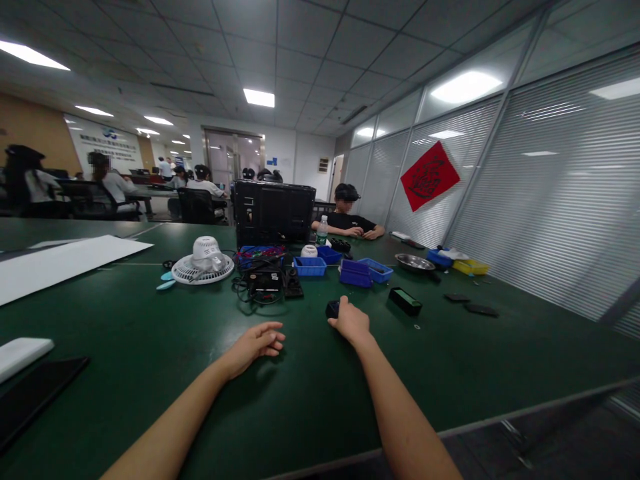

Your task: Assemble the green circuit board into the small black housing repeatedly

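Note:
My left hand (256, 345) rests on the green table (150, 347) with its fingers loosely curled and nothing in them. My right hand (350, 322) reaches forward and closes on a small black object (332, 309) lying on the table. A little beyond the hands lies a tangle of black cables and a black device (264, 283). To the right of my right hand sits a black and green rectangular box (405, 301).
A white fan (203, 264) lies face down at the left. Several blue bins (359, 272), a metal bowl (415, 262) and a black case (274, 212) stand farther back. A person sits across the table. White sheet (60, 260) at left; dark tablet (35, 393) near the left edge.

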{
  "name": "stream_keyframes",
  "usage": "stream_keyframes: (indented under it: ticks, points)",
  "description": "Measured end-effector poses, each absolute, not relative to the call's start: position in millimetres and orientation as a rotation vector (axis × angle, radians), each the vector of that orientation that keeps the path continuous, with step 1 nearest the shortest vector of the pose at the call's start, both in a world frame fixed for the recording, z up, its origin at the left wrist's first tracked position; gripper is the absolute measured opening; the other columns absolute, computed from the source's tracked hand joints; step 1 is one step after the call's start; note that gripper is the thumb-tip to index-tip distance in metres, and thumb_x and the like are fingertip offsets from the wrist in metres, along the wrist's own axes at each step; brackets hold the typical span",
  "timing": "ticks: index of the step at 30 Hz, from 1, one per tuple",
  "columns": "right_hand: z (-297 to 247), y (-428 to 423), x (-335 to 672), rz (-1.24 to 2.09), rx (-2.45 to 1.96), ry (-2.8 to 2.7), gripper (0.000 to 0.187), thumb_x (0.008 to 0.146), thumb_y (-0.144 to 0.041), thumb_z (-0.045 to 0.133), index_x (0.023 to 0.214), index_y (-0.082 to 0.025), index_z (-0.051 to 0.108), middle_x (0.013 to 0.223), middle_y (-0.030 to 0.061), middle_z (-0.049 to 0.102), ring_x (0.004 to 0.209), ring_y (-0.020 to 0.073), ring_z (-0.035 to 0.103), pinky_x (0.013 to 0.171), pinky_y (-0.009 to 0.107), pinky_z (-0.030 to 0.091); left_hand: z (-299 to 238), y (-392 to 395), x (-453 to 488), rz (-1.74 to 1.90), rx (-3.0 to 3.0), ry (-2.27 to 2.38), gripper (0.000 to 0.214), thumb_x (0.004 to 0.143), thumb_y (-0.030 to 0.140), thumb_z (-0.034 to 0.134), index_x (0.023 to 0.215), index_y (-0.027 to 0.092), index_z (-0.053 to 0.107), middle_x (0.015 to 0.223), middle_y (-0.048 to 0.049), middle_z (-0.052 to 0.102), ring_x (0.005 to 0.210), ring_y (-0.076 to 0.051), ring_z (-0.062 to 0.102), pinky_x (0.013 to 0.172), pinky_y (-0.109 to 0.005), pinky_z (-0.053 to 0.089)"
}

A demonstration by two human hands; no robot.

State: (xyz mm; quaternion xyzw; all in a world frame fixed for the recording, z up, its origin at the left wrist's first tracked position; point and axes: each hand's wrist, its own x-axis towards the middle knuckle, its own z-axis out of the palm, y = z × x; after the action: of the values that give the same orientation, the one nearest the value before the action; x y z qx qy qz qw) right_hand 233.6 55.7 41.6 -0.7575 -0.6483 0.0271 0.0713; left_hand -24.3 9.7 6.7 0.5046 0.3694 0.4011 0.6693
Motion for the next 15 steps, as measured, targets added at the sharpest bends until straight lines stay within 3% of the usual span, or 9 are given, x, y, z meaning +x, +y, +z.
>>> stream_keyframes:
  ticks: [5,11,15]
  points:
    - [40,56,232,0.122,-2.287,-1.984,0.061,0.073,-0.04,0.057,0.123,-0.02,0.03,0.106,0.0146,0.056,0.092,0.0256,0.058,0.07,0.034,0.043,5,11,-25,0.902,1.143,0.83,0.04,0.073,0.03,0.063,0.108,0.014,0.053,0.098,-0.0102,0.06,0.079,-0.014,0.059,0.072,-0.028,0.047]
    - [50,56,241,0.111,-2.278,-1.842,0.05,0.078,-0.041,0.048,0.122,-0.022,0.034,0.1,0.0103,0.059,0.088,0.0248,0.059,0.069,0.033,0.044,1,14,-26,0.903,1.144,0.817,0.04,0.073,0.029,0.063,0.109,0.014,0.054,0.097,-0.0104,0.06,0.08,-0.015,0.06,0.072,-0.029,0.047]
    - [58,52,246,0.038,-2.247,-1.672,0.051,0.08,-0.042,0.043,0.125,-0.022,0.03,0.103,0.0108,0.058,0.091,0.0253,0.057,0.071,0.034,0.043,0,15,-26,0.902,1.145,0.812,0.04,0.073,0.029,0.063,0.108,0.014,0.054,0.097,-0.0103,0.059,0.079,-0.014,0.06,0.072,-0.029,0.047]
